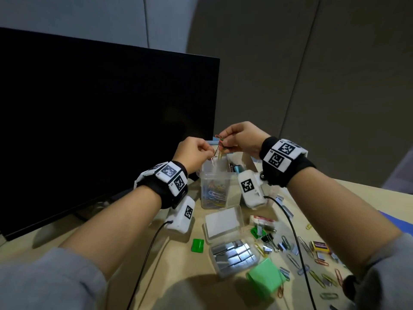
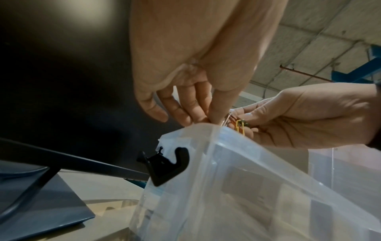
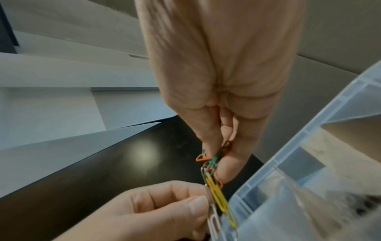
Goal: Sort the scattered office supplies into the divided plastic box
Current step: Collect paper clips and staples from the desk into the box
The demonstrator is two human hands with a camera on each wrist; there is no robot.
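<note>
1. Above the divided plastic box [image 1: 214, 175], in the head view, both hands hold a tangled chain of paper clips [image 1: 220, 143]: the right hand [image 1: 243, 139] pinches its upper end, the left hand [image 1: 196, 153] pinches a white clip lower down. The box's near compartment holds a heap of coloured paper clips. On the counter [image 1: 156, 265] sit one small clear case [image 1: 232, 253] filled with staple strips, two green pieces and many loose clips, too many to count.
2. In the left wrist view, the left hand [image 2: 195, 81] pinches with thumb and forefinger just over the box [image 2: 247, 179] rim; one black latch shows on its wall.
3. In the right wrist view, the right hand [image 3: 222, 81] grips orange and green clips; one yellow and one white clip [image 3: 214, 223] hang beside the box [image 3: 309, 179].
</note>
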